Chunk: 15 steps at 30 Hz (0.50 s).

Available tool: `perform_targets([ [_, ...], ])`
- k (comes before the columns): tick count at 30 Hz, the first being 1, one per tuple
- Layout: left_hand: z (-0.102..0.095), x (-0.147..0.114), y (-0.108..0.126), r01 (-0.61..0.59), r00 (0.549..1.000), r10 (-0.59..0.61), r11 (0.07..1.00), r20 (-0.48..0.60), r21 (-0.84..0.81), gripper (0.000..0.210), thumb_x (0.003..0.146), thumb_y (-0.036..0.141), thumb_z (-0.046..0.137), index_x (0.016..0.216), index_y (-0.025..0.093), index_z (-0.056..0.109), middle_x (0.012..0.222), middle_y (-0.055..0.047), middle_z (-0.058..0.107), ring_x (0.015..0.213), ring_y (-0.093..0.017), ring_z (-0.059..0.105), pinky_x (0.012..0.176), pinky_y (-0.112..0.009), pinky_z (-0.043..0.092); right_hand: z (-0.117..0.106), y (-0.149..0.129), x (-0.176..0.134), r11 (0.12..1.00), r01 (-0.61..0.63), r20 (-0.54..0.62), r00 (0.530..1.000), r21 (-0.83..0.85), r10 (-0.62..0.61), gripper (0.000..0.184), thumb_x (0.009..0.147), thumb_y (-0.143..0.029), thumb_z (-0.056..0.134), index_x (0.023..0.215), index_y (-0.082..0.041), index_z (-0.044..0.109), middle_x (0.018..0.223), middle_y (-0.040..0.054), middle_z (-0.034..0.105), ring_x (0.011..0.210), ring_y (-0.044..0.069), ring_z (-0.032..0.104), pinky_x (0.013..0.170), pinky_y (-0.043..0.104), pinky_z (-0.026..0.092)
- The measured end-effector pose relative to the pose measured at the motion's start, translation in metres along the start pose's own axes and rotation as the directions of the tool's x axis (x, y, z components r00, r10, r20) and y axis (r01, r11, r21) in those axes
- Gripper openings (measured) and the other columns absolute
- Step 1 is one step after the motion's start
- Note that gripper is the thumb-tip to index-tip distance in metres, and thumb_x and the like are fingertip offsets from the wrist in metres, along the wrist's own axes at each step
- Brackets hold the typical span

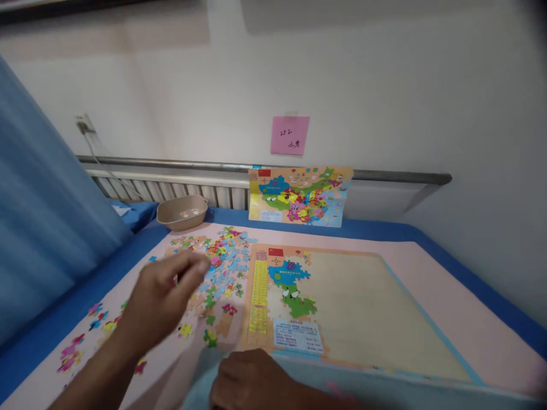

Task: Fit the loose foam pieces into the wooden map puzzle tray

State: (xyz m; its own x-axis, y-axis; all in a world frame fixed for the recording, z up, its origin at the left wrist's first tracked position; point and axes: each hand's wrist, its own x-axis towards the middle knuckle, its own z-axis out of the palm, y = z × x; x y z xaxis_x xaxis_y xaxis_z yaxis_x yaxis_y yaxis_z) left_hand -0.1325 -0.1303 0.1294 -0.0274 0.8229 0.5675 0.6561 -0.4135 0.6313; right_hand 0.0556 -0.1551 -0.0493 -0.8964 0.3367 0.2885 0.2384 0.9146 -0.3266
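Left hand (164,293), as I view it remotely, is half-curled, thumb near forefinger, over loose puzzle pieces (233,265) spread left of the puzzle board (354,313); I cannot tell whether it pinches one. Right hand (243,378) is curled into a loose fist by the board's near edge, its grip hidden from me. Beyond the board's far edge, a colourful printed map (301,197) stands upright, with a tan basket (182,215) farther left.

Puzzle pieces (233,266) lie left of the board (363,313), a basket (182,221) behind them, a map (299,197) behind it.
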Motion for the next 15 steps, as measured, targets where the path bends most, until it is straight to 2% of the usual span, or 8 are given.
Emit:
perform_targets([
  [1,0.003,-0.026,-0.007,0.012,0.995,-0.018,0.998,0.1,0.06,0.032,0.095,0.044,0.064,0.071,0.025,0.073,0.062,0.003,0.067,0.054,-0.014,0.061,0.051,-0.023,0.046,0.006,0.003,-0.008,0.995,0.025,-0.047,0.998,-0.094,-0.029,0.062,0.11,-0.07,0.041,0.075,-0.022,0.059,0.069,-0.0015,0.059,0.059,0.016,0.052,0.048,0.032,0.027],
  [5,0.009,-0.121,-0.04,0.179,0.958,-0.221,0.959,0.183,0.218,0.03,0.096,0.049,0.059,0.077,0.031,0.075,0.074,0.003,0.076,0.064,-0.019,0.072,0.058,-0.025,0.055,0.019,0.002,-0.019,0.964,0.144,-0.128,0.976,-0.223,-0.175,0.058,0.113,-0.062,0.041,0.071,-0.023,0.052,0.062,-0.0026,0.052,0.054,0.016,0.042,0.047,0.036,0.022],
  [7,0.011,-0.149,-0.05,0.253,0.932,-0.301,0.939,0.202,0.232,0.03,0.096,0.05,0.058,0.08,0.032,0.076,0.075,0.004,0.077,0.065,-0.019,0.073,0.059,-0.024,0.056,0.018,-0.002,-0.017,0.962,0.139,-0.098,0.981,-0.236,-0.166,0.053,0.11,-0.063,0.048,0.075,-0.024,0.055,0.062,-0.0034,0.053,0.054,0.017,0.042,0.047,0.036,0.023],
  [8,0.012,-0.154,-0.051,0.286,0.933,-0.325,0.931,0.155,0.229,0.029,0.096,0.05,0.059,0.081,0.032,0.077,0.075,0.004,0.077,0.066,-0.019,0.073,0.06,-0.025,0.056,0.015,-0.005,-0.016,0.962,0.131,-0.075,0.985,-0.238,-0.153,0.05,0.108,-0.063,0.053,0.076,-0.024,0.056,0.063,-0.0037,0.054,0.054,0.017,0.043,0.047,0.036,0.024],
  [10,0.01,-0.149,-0.045,0.348,0.936,-0.353,0.919,-0.007,0.187,0.027,0.094,0.048,0.061,0.081,0.029,0.076,0.072,0.003,0.075,0.065,-0.018,0.07,0.063,-0.025,0.055,0.005,-0.012,-0.016,0.964,0.141,-0.033,0.988,-0.224,-0.152,0.043,0.105,-0.057,0.063,0.078,-0.024,0.057,0.066,-0.004,0.058,0.057,0.017,0.047,0.049,0.037,0.027],
  [13,-0.01,-0.107,-0.019,0.381,0.898,-0.352,0.922,-0.263,0.068,0.032,0.09,0.047,0.067,0.07,0.023,0.071,0.06,0.003,0.064,0.057,-0.014,0.06,0.058,-0.023,0.049,-0.019,-0.022,-0.02,0.98,0.144,-0.019,0.989,-0.136,-0.148,0.029,0.107,-0.033,0.063,0.082,-0.022,0.057,0.079,-0.0029,0.066,0.071,0.017,0.058,0.059,0.037,0.036],
  [14,-0.021,-0.09,-0.009,0.356,0.872,-0.341,0.934,-0.352,-0.024,0.034,0.089,0.047,0.069,0.066,0.021,0.067,0.06,0.002,0.064,0.056,-0.013,0.058,0.053,-0.022,0.045,-0.026,-0.023,-0.021,0.994,0.08,-0.025,0.996,-0.08,-0.082,0.025,0.109,-0.028,0.061,0.084,-0.021,0.058,0.083,-0.002,0.067,0.076,0.016,0.06,0.065,0.035,0.039],
  [15,-0.034,-0.074,0.0,0.258,0.809,-0.301,0.954,-0.505,-0.156,0.033,0.088,0.049,0.07,0.07,0.021,0.067,0.055,0.004,0.057,0.049,-0.011,0.05,0.046,-0.021,0.037,-0.032,-0.023,-0.022,1.0,0.026,-0.021,0.999,-0.008,-0.026,0.024,0.11,-0.027,0.059,0.087,-0.021,0.059,0.086,-0.0009,0.068,0.077,0.017,0.061,0.068,0.034,0.041],
])
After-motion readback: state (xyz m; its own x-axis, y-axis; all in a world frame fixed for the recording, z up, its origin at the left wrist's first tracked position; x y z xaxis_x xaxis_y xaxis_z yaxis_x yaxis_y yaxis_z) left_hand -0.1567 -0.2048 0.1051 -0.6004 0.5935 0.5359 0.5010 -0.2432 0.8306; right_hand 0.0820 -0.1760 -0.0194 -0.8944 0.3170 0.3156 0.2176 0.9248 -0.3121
